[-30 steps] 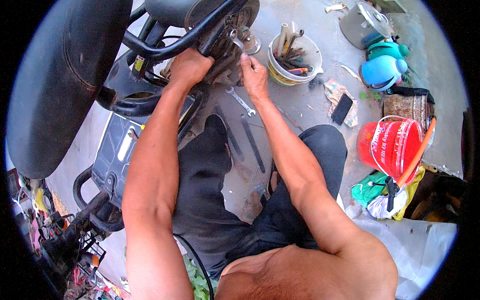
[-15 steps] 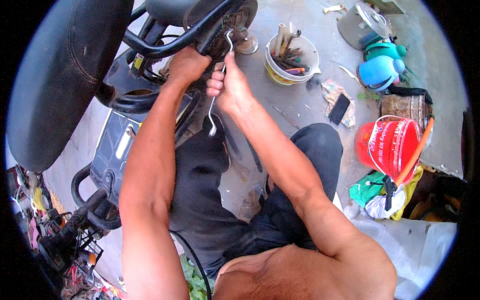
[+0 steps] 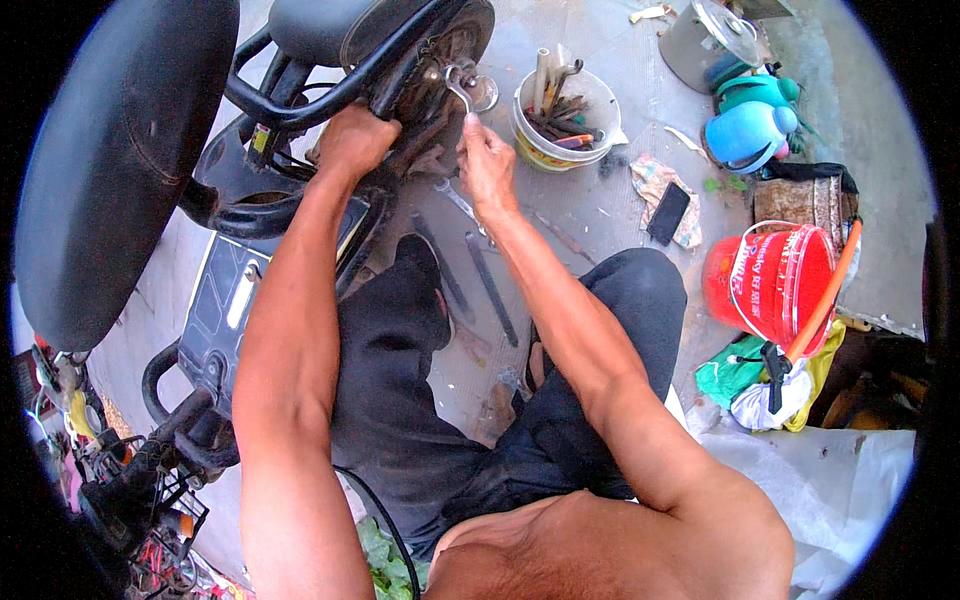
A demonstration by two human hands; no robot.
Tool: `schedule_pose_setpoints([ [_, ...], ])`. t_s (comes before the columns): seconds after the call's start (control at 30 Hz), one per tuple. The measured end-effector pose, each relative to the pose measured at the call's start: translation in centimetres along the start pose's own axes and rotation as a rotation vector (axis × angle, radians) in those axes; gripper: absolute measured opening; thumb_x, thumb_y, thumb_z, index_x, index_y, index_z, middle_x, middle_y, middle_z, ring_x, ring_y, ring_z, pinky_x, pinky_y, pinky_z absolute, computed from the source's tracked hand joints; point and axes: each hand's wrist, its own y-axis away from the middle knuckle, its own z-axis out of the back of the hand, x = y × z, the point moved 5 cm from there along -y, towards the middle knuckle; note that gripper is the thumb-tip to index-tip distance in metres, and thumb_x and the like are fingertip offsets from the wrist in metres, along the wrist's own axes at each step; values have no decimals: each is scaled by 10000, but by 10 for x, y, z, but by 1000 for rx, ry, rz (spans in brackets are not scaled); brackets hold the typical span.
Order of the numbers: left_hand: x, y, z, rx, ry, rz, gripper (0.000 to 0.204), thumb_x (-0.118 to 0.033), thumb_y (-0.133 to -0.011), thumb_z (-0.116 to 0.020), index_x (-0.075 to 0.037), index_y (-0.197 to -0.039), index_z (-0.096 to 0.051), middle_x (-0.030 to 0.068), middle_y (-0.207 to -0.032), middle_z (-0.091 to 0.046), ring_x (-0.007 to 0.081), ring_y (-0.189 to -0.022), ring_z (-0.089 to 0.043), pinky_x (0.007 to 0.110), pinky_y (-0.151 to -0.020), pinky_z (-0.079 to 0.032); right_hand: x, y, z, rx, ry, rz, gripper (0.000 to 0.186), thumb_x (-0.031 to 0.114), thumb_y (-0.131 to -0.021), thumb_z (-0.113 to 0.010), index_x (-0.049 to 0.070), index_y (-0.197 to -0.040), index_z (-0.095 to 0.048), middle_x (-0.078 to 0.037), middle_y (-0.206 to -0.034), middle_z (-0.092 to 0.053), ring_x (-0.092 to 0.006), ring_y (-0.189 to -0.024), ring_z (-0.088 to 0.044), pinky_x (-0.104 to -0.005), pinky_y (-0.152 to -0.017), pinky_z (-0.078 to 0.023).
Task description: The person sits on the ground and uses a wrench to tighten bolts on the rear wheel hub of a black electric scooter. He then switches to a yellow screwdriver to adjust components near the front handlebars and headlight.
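A black electric scooter (image 3: 290,175) lies on its side at the left, its wheel end toward the far side. My right hand (image 3: 487,165) is closed round a silver ring wrench (image 3: 462,92). The wrench's ring end is at the wheel hub, beside a small round metal part (image 3: 485,94); whether it sits on a nut cannot be made out. My left hand (image 3: 358,140) is closed against the scooter, next to a black frame tube (image 3: 330,100); its fingertips are hidden. Another silver wrench (image 3: 455,200) lies on the ground below my right hand, partly behind the forearm.
A white tub of tools (image 3: 567,120) stands right of the wheel. Dark bars (image 3: 490,290) lie by my foot. A phone (image 3: 668,213) rests on a cloth. Farther right are a grey lidded bucket (image 3: 708,45), blue jug (image 3: 745,137) and red bucket (image 3: 770,280).
The ring wrench has swung round, its ring end staying near the hub. My right hand has moved slightly right and away from my left hand. The view has shifted a little.
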Motion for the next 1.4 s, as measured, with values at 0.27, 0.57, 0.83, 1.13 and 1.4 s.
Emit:
schedule_pose_setpoints([
  [0.27,4,-2,-4,-51,75,-9,488,-331,-710,-637,34,-1030,-692,297,-1062,-653,411,-1050,-630,444,-922,-482,-22,-25,-8,-1,195,197,499,495,-962,-542,50,-736,-561,-1,-581,-481,-87,-538,-428,-271,-497,-352],
  [0.57,4,-3,-5,-26,80,-1,501,-331,-712,-625,28,-1056,-685,290,-1089,-649,411,-1063,-624,442,-929,-482,-20,-24,-19,139,34,50,435,451,-991,-512,73,-786,-574,-3,-598,-507,-88,-517,-475,-261,-476,-395],
  [0.83,4,-4,-5,-41,13,-12,497,-346,-715,-675,20,-1051,-666,261,-1031,-671,394,-1013,-645,432,-888,-499,-17,19,-64,141,-497,-312,485,542,-975,-478,104,-770,-454,18,-567,-366,-101,-434,-356,-261,-387,-287],
  [1.13,-6,6,4,-89,27,-13,487,-330,-746,-643,15,-1088,-674,279,-1101,-651,407,-1079,-618,437,-942,-478,44,40,-43,82,-527,-385,472,561,-955,-511,117,-798,-465,56,-571,-314,-64,-452,-304,-236,-402,-232],
  [1.4,-3,2,1,-59,18,-27,477,-312,-724,-633,32,-1051,-683,293,-1066,-654,416,-1055,-627,448,-923,-482,16,7,4,1,-34,-51,476,507,-957,-548,86,-736,-516,55,-540,-374,-46,-425,-328,-224,-379,-242],
])
